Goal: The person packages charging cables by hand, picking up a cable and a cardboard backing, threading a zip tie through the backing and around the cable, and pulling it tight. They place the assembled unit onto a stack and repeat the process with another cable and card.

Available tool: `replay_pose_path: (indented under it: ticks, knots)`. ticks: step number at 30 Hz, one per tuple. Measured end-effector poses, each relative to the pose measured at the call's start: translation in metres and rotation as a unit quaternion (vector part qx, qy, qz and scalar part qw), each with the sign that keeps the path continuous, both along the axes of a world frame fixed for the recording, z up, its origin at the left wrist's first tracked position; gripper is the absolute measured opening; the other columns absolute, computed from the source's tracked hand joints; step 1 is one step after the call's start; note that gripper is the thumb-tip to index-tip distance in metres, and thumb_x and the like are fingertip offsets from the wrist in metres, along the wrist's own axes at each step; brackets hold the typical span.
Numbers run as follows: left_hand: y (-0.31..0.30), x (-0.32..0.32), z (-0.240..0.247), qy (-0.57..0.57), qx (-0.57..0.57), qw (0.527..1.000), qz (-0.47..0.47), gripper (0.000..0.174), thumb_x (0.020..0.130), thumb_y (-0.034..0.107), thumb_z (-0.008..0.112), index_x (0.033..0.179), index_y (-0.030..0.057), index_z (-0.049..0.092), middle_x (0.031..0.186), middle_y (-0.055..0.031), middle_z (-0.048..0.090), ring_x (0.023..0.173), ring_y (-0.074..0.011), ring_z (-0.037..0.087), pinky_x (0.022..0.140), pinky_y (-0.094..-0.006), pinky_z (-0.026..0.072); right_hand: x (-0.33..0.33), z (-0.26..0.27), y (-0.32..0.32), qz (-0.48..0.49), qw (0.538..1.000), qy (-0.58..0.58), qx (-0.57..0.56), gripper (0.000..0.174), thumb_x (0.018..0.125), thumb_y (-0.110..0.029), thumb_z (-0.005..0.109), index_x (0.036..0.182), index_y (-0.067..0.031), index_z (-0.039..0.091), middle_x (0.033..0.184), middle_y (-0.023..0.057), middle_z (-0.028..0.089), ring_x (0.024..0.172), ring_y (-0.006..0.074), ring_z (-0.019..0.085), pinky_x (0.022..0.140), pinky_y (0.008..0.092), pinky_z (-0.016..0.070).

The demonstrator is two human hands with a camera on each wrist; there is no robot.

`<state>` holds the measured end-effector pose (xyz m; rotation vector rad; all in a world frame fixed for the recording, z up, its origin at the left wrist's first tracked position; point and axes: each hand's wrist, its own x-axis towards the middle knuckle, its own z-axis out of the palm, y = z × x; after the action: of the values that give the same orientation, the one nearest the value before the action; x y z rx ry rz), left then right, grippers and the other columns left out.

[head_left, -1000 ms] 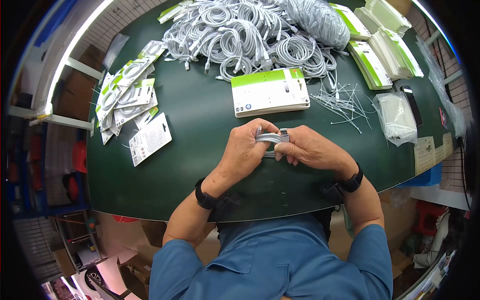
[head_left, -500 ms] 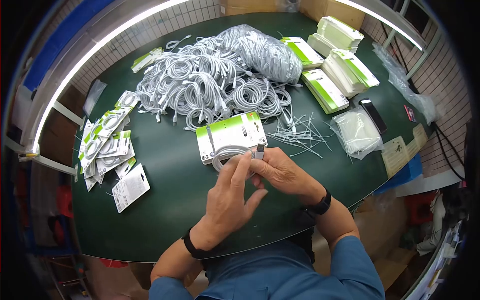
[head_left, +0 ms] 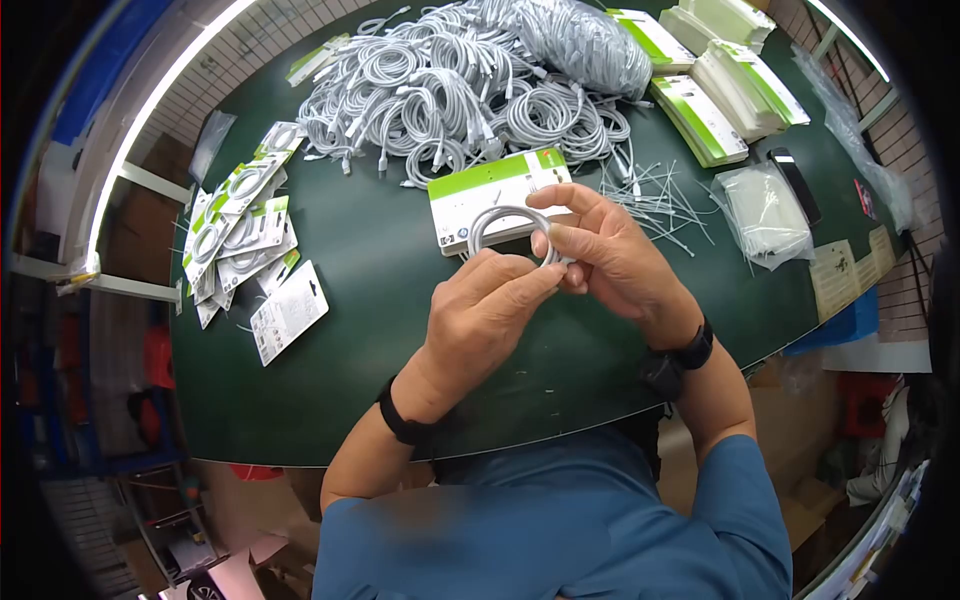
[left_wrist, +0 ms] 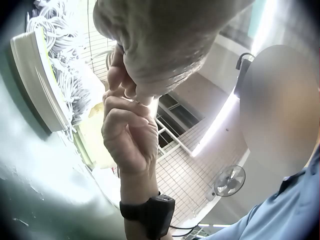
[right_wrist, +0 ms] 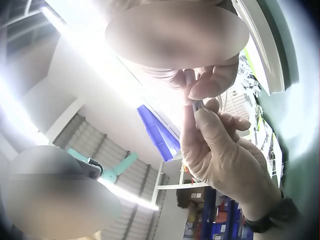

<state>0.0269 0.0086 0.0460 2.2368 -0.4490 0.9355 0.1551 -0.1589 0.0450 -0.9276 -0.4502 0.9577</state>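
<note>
A coiled light-grey USB cable [head_left: 484, 218] is held between both hands above the table, close in front of a stack of printed cards [head_left: 450, 236]. My left hand [head_left: 485, 305] pinches the lower part of the coil, its thumb and fingers together. With thumb and fingers my right hand [head_left: 615, 250] grips the coil's right side, the index finger arched over it. In the right wrist view, a small grey piece of the cable [right_wrist: 189, 76] shows between the fingertips, above my left hand [right_wrist: 230, 157]. Much of the coil's lower side is hidden by the fingers.
A big heap of coiled cables [head_left: 420, 95] and a plastic bag of them [head_left: 590, 48] lie behind. Carded cables [head_left: 240, 225] are piled left, a single card [head_left: 288, 312] nearer. On the right are loose cable ties [head_left: 665, 205], card stacks [head_left: 700, 120], a bagged pack [head_left: 765, 212] and a phone [head_left: 795, 185].
The hands moved up over the card stack and came together again around the coil. The USB plug, visible earlier by the right thumb, is now covered. The left fingers, spread half a second ago, now pinch.
</note>
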Motion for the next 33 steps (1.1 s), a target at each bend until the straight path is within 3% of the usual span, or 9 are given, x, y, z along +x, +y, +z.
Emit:
replay_pose_path:
  ticks: [5, 8, 11, 12, 15, 19, 25, 28, 33]
  knots:
    - [0.007, -0.002, 0.005, -0.003, -0.004, 1.000, -0.012, 0.033, 0.078, -0.006, 0.087, 0.109, 0.0052, 0.080, 0.092, -0.0076, 0.076, 0.078, -0.0211, 0.072, 0.068, -0.0327, 0.0585, -0.001, 0.002, -0.002, 0.015, 0.996, -0.087, -0.029, 0.042, 0.106, -0.017, 0.070, 0.143, -0.0024, 0.057, 0.106, 0.0054, 0.071, 0.077, 0.0069, 0.065, 0.066, 0.0212, 0.0540]
    - [0.013, -0.005, 0.011, 0.000, 0.001, 1.000, -0.020, 0.032, 0.078, -0.004, 0.088, 0.108, 0.0055, 0.081, 0.092, -0.0073, 0.076, 0.077, -0.0210, 0.072, 0.069, -0.0326, 0.0591, -0.005, 0.013, -0.006, -0.005, 0.974, -0.222, -0.048, 0.047, 0.100, -0.012, 0.074, 0.145, -0.0065, 0.059, 0.119, 0.0083, 0.069, 0.091, 0.0121, 0.066, 0.075, 0.0250, 0.0558]
    - [0.021, -0.009, 0.021, 0.018, 0.013, 0.999, -0.024, 0.032, 0.077, -0.003, 0.088, 0.107, 0.0060, 0.082, 0.091, -0.0068, 0.075, 0.077, -0.0212, 0.072, 0.069, -0.0329, 0.0593, -0.003, 0.023, -0.015, -0.080, 0.866, -0.492, -0.038, 0.055, 0.090, -0.006, 0.079, 0.142, -0.0108, 0.064, 0.132, 0.0113, 0.064, 0.105, 0.0167, 0.065, 0.080, 0.0278, 0.0559]
    - [0.022, -0.010, 0.023, 0.026, 0.017, 0.999, -0.026, 0.031, 0.077, -0.003, 0.088, 0.107, 0.0061, 0.082, 0.091, -0.0065, 0.074, 0.078, -0.0213, 0.072, 0.069, -0.0330, 0.0592, -0.002, 0.026, -0.017, -0.076, 0.849, -0.520, -0.056, 0.060, 0.082, -0.004, 0.085, 0.138, -0.0114, 0.067, 0.140, 0.0141, 0.060, 0.114, 0.0224, 0.065, 0.085, 0.0336, 0.0587]
    - [0.025, -0.006, 0.021, 0.003, 0.006, 0.999, -0.044, 0.031, 0.081, -0.001, 0.083, 0.110, 0.0098, 0.081, 0.089, -0.0051, 0.071, 0.077, -0.0223, 0.070, 0.068, -0.0360, 0.0593, -0.002, 0.036, -0.012, -0.041, 0.788, -0.615, -0.007, 0.056, 0.081, -0.004, 0.087, 0.133, -0.0095, 0.068, 0.136, 0.0136, 0.063, 0.113, 0.0246, 0.067, 0.088, 0.0366, 0.0608]
    - [0.025, -0.006, 0.027, -0.004, 0.019, 0.998, -0.067, 0.030, 0.081, -0.001, 0.081, 0.109, 0.0101, 0.080, 0.089, -0.0049, 0.069, 0.079, -0.0225, 0.070, 0.068, -0.0358, 0.0586, -0.003, 0.051, -0.005, 0.012, 0.825, -0.565, -0.027, 0.044, 0.081, -0.003, 0.085, 0.123, -0.0051, 0.070, 0.120, 0.0100, 0.071, 0.098, 0.0284, 0.073, 0.084, 0.0382, 0.0619]
    - [0.024, -0.011, 0.032, 0.037, 0.042, 0.995, -0.087, 0.027, 0.081, -0.002, 0.081, 0.105, 0.0086, 0.078, 0.089, -0.0057, 0.068, 0.077, -0.0229, 0.068, 0.067, -0.0356, 0.0569, 0.003, 0.042, -0.006, 0.039, 0.795, -0.602, -0.053, 0.040, 0.083, -0.009, 0.086, 0.120, -0.0065, 0.071, 0.104, 0.0085, 0.071, 0.087, 0.0236, 0.069, 0.074, 0.0351, 0.0565]
    - [0.026, -0.007, 0.026, 0.030, 0.043, 0.993, -0.108, 0.032, 0.077, -0.004, 0.084, 0.106, 0.0071, 0.079, 0.088, -0.0063, 0.070, 0.075, -0.0234, 0.067, 0.064, -0.0354, 0.0541, 0.002, 0.047, -0.013, 0.062, 0.791, -0.603, -0.082, 0.035, 0.086, -0.009, 0.083, 0.118, -0.0048, 0.068, 0.106, 0.0121, 0.070, 0.091, 0.0322, 0.071, 0.080, 0.0399, 0.0579]
    - [0.021, -0.005, 0.028, 0.008, 0.066, 0.989, -0.132, 0.033, 0.073, -0.002, 0.083, 0.104, 0.0076, 0.078, 0.089, -0.0043, 0.069, 0.072, -0.0204, 0.065, 0.058, -0.0330, 0.0525, 0.004, 0.048, -0.020, 0.090, 0.808, -0.577, -0.073, 0.032, 0.084, -0.010, 0.086, 0.110, -0.0047, 0.069, 0.099, 0.0100, 0.068, 0.087, 0.0298, 0.071, 0.076, 0.0386, 0.0568]
